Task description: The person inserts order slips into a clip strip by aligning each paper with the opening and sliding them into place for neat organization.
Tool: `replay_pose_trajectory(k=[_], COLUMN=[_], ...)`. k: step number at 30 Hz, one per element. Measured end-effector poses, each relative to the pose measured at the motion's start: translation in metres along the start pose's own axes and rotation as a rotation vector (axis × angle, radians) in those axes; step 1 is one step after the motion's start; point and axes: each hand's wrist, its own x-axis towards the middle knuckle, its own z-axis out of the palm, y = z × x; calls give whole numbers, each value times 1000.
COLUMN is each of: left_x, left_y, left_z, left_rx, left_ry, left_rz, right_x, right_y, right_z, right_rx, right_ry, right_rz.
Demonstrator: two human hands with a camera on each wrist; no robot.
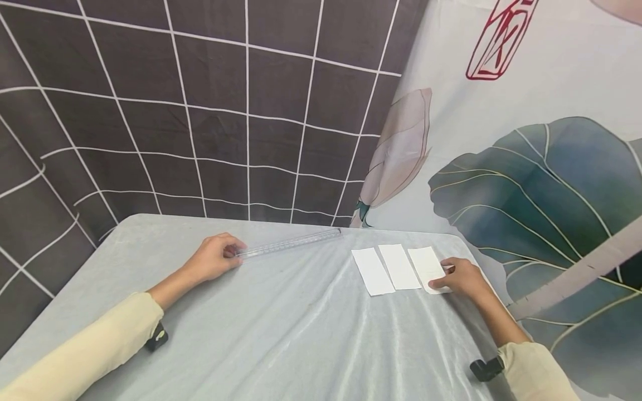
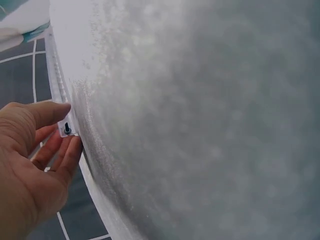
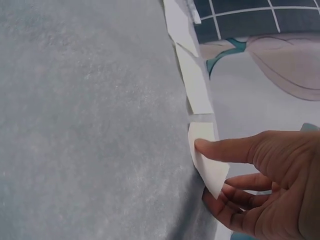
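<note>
Three white rectangular cards; long clear strip.

High head view downward, wrist views close, cloth in all

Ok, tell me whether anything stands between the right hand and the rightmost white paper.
Nothing visible does: the right hand pinches the rightmost white paper directly at its edge.

red seal mark | on white cloth | characters illegible
</note>
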Motion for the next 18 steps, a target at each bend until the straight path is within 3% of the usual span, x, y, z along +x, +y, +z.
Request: replay_pose_trajectory(k=[10,18], left_x=[-1,1], left_y=[0,-1], left_z=[0,-1], left_rx=[-48,-63], left_ry=[32,16], left_rz=[-9,-37], right_x=[0,-1], right_y=[2,2], right_z=[1,-1], right_rx=[126,209], right_ry=[63,40], right_rz=[16,28])
